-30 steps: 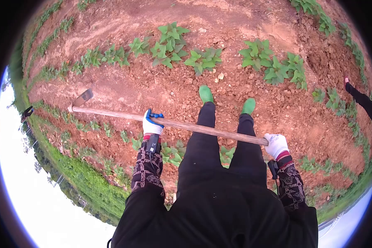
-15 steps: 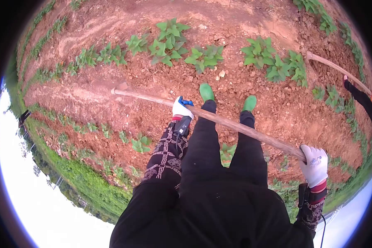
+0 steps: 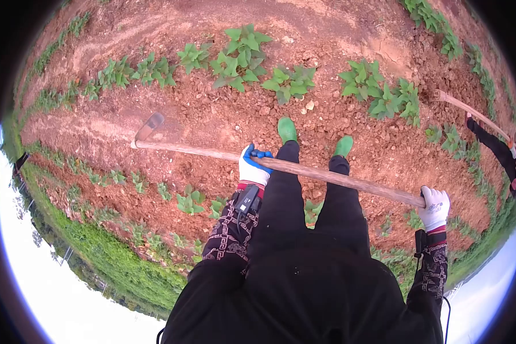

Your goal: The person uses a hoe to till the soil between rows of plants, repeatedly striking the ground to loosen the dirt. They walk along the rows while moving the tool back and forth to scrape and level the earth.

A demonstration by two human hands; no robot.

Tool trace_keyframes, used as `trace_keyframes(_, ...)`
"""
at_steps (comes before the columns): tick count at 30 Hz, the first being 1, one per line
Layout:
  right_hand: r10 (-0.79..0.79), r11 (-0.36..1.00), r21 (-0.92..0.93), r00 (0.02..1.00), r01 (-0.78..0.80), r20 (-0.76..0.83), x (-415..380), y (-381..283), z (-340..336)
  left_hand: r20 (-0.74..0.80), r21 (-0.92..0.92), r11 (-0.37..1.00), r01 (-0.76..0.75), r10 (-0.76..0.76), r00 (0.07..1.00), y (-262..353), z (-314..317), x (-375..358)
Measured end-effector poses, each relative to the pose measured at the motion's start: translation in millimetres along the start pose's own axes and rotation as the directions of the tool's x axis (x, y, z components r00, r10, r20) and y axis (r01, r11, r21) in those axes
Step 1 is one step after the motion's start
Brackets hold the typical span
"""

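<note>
A long-handled hoe crosses in front of my legs, its wooden handle sloping down to the right. Its flat metal blade is at the left end, over the reddish soil. My left hand, in a white glove with blue on the palm side, is wrapped round the middle of the handle. Round the right end of the handle is my right hand, also gloved in white and closed.
My green boots stand on crumbly soil beside a row of leafy plants. More plants grow in a row nearer me. At right, another person's leg and a second hoe show.
The hoe's head has swung left and down in view, and its blade now shows more broadly. My right hand has risen slightly, with both hands still on the handle.
</note>
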State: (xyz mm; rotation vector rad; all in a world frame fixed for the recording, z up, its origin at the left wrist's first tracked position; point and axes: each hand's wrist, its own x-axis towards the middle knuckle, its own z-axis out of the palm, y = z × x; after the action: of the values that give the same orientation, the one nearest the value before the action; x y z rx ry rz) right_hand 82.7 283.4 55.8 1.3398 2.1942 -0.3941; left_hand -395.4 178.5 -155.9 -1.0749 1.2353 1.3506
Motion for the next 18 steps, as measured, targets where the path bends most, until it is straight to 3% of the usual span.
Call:
trace_keyframes(6,-0.131,0.969,0.231,0.973,0.085,0.191,41,-106,41,-0.102,0.107,0.951,-0.291,0.302,0.948,132,-43,-12)
trace_keyframes(7,-0.172,0.954,0.268,0.975,0.13,0.138,46,-124,39,-0.122,0.149,0.928,-0.342,0.36,0.925,155,-49,-13)
trace_keyframes(10,-0.31,0.901,0.368,0.934,0.229,0.179,54,-158,16,-0.081,0.254,0.873,-0.416,0.448,0.89,209,-65,-12)
trace_keyframes(14,-0.29,0.916,0.349,0.927,0.198,0.237,36,-142,-26,-0.175,0.304,0.895,-0.327,0.389,0.904,186,-45,-1)
trace_keyframes(18,-0.066,0.981,0.194,0.98,0.029,0.187,-29,-66,-97,-0.077,0.212,0.977,-0.022,0.039,0.996,42,-1,6)
